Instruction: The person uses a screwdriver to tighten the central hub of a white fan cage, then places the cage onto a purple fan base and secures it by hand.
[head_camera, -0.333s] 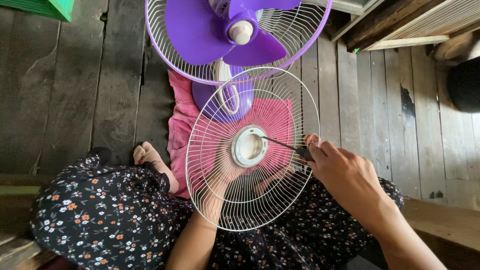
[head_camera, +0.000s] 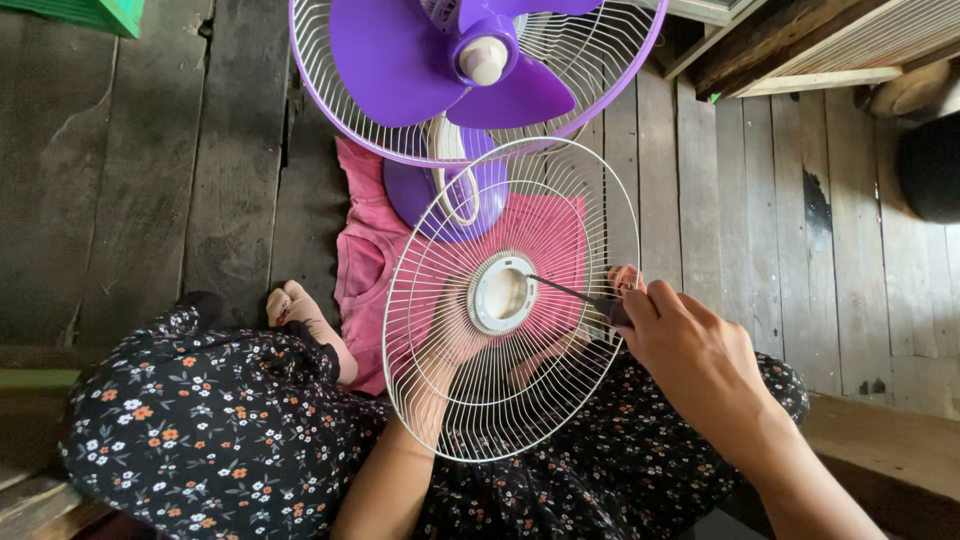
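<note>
Right hand (head_camera: 690, 350) clenched on screwdriver (head_camera: 580, 296) — shaft pointing left at grille hub (head_camera: 502, 293); left hand (head_camera: 470, 335) (behind wires) gripping fan grille (head_camera: 560, 200).

A home, by the look of it, and a plain one: the floor (head_camera: 130, 170) is bare, weathered wooden planks, grey and gapped, with a person sitting right on it in a dark flowered garment (head_camera: 210, 420), one bare foot (head_camera: 290, 305) tucked in. A purple household fan (head_camera: 470, 75) stands on the boards beside a crumpled pink cloth (head_camera: 365, 270) (a small garment, perhaps). Rough timber pieces (head_camera: 800, 50) lie at the floor's upper right corner, and something green (head_camera: 95, 12) at the upper left.
</note>
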